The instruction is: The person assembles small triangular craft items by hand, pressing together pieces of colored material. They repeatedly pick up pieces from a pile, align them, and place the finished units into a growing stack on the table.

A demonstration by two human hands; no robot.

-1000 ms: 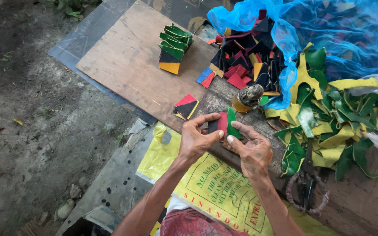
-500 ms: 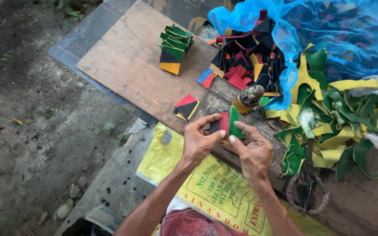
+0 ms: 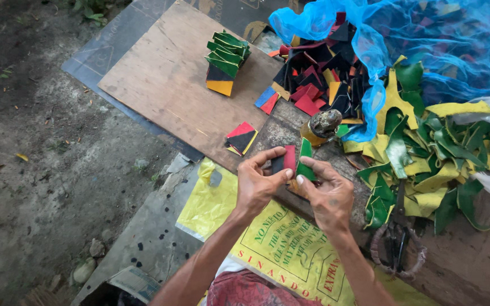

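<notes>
My left hand [image 3: 256, 184] pinches a red and black flat piece [image 3: 285, 161] between thumb and fingers. My right hand [image 3: 327, 195] holds a green flat piece [image 3: 305, 163] upright right beside it, the two pieces almost touching. Both hands hover over a dark stained board [image 3: 282, 136]. Just beyond them stands a grimy yellow glue bottle [image 3: 319, 127]. A small stack of red, black and yellow pieces [image 3: 241, 139] lies to the left of my left hand.
A stack of green-topped pieces [image 3: 225, 59] sits on the brown plywood sheet [image 3: 165, 85]. A blue net bag [image 3: 426, 34] spills red, black and yellow pieces [image 3: 319, 79]. Green and yellow scraps [image 3: 426, 153] pile at right, scissors [image 3: 395, 243] near them. A yellow printed sack [image 3: 267, 249] covers my lap.
My hands have shifted slightly, bringing the green piece closer against the red and black piece. Everything else stays where it was.
</notes>
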